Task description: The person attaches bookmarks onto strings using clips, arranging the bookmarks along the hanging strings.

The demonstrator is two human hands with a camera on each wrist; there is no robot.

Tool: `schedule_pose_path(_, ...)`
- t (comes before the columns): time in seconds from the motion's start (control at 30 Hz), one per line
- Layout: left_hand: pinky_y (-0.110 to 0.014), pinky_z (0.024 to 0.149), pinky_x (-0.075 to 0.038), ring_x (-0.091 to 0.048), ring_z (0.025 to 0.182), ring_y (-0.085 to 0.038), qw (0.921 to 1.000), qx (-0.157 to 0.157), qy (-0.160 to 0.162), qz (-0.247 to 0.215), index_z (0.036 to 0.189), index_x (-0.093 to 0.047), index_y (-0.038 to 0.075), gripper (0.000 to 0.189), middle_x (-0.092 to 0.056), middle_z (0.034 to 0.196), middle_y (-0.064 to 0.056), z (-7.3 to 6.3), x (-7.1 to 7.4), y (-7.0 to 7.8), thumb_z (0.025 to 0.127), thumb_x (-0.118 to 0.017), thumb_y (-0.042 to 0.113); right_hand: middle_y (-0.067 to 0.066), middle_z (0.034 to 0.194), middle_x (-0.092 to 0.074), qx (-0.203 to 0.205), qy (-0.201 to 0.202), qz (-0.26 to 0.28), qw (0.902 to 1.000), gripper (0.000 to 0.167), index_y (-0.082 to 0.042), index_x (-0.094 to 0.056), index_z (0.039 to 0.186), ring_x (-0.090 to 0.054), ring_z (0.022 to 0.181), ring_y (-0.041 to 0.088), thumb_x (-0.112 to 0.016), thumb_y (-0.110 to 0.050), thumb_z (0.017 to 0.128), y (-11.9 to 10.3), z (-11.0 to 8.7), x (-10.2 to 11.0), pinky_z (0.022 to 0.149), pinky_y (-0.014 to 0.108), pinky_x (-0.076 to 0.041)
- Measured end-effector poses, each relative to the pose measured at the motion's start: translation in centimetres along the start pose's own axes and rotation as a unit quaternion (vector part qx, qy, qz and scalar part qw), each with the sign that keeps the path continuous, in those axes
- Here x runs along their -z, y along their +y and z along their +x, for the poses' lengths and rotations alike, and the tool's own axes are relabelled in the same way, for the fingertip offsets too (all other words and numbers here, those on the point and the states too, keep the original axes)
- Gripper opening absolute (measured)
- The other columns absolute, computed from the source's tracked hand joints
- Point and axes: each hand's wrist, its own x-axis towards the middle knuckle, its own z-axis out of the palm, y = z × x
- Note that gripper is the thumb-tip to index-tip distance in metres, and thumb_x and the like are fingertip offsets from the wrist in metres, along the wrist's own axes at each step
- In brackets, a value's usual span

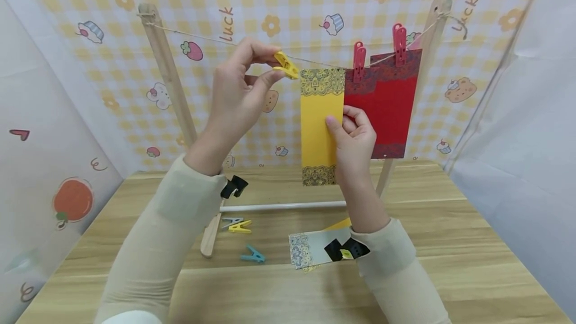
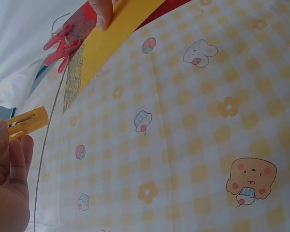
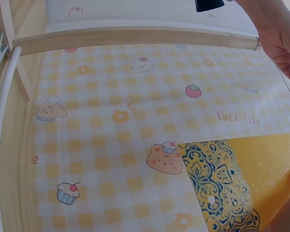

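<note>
My left hand (image 1: 240, 89) pinches a yellow clothespin (image 1: 286, 65) between thumb and fingers, close to the string and the card's top left corner. In the left wrist view the clothespin (image 2: 29, 123) is beside the string, not on it. My right hand (image 1: 355, 139) grips the right edge of a yellow card (image 1: 317, 129) with dark lace-pattern bands at top and bottom, holding it upright at the string. Right of it, a red card (image 1: 393, 109) with patterned ends hangs from the string under two pink clothespins (image 1: 358, 62), partly covered by the yellow card and my hand.
The string (image 1: 193, 35) runs between two wooden posts (image 1: 168, 74), with a white rod (image 1: 283, 206) low between them. On the table lie a blue clothespin (image 1: 254, 254), a yellow one (image 1: 240, 227), a grey one (image 1: 231, 221) and a white patterned card (image 1: 315, 249) over yellow ones.
</note>
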Motion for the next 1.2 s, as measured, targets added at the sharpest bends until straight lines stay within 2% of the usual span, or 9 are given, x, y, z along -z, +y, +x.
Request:
schedule_pose_path(0.27, -0.017, 0.063, -0.055, -0.066, 0.094, -0.011, 0.9991, -0.008, 0.018, -0.037, 0.106, -0.064, -0.008, 0.023, -0.070, 0.102, -0.015, 1.2, -1.3, 0.5, 0.088, -0.071, 0.003, -0.002, 0.094, -0.073, 0.028, 0.004, 0.023, 0.9993, 0.017, -0.013, -0.059, 0.103, -0.070, 0.082, 0.013, -0.067, -0.002, 0.093, -0.2, 0.4, 0.1, 0.074, 0.028, -0.062)
schedule_pose_path(0.67, -0.021, 0.071, -0.058, -0.065, 0.093, -0.013, 0.9987, -0.007, 0.005, -0.051, 0.103, -0.065, -0.008, 0.020, -0.068, 0.102, -0.015, 2.4, -2.8, 0.9, 0.087, -0.071, 0.004, -0.005, 0.088, -0.074, 0.049, 0.010, 0.029, 0.9983, 0.019, -0.015, -0.059, 0.098, -0.070, 0.080, 0.012, -0.067, 0.000, 0.091, 0.2, 0.6, 0.1, 0.072, 0.028, -0.061)
schedule_pose_path(0.9, -0.023, 0.073, -0.059, -0.065, 0.094, -0.014, 0.9985, 0.000, -0.005, -0.055, 0.103, -0.064, -0.008, 0.020, -0.069, 0.106, -0.015, 2.9, -3.5, 0.6, 0.089, -0.070, 0.005, -0.005, 0.086, -0.074, 0.057, 0.012, 0.032, 0.9978, 0.019, -0.015, -0.060, 0.098, -0.070, 0.080, 0.012, -0.067, 0.001, 0.091, 0.6, 0.7, 0.1, 0.071, 0.028, -0.061)
schedule_pose_path(1.03, -0.024, 0.076, -0.060, -0.065, 0.093, -0.016, 0.9982, 0.011, -0.012, -0.057, 0.106, -0.064, -0.008, 0.021, -0.069, 0.104, -0.016, 3.1, -3.7, 0.6, 0.089, -0.069, 0.004, -0.005, 0.086, -0.074, 0.060, 0.013, 0.035, 0.9975, 0.019, -0.015, -0.061, 0.097, -0.069, 0.078, 0.012, -0.067, 0.001, 0.091, 0.8, 0.7, 0.1, 0.070, 0.028, -0.061)
schedule_pose_path(1.2, -0.023, 0.075, -0.059, -0.065, 0.091, -0.016, 0.9974, 0.043, -0.021, -0.054, 0.107, -0.065, -0.006, 0.022, -0.069, 0.102, -0.015, 3.2, -3.9, 0.7, 0.089, -0.070, 0.006, -0.006, 0.085, -0.074, 0.060, 0.017, 0.035, 0.9974, 0.019, -0.015, -0.060, 0.096, -0.069, 0.078, 0.012, -0.067, 0.001, 0.091, 0.7, 0.7, 0.1, 0.071, 0.027, -0.061)
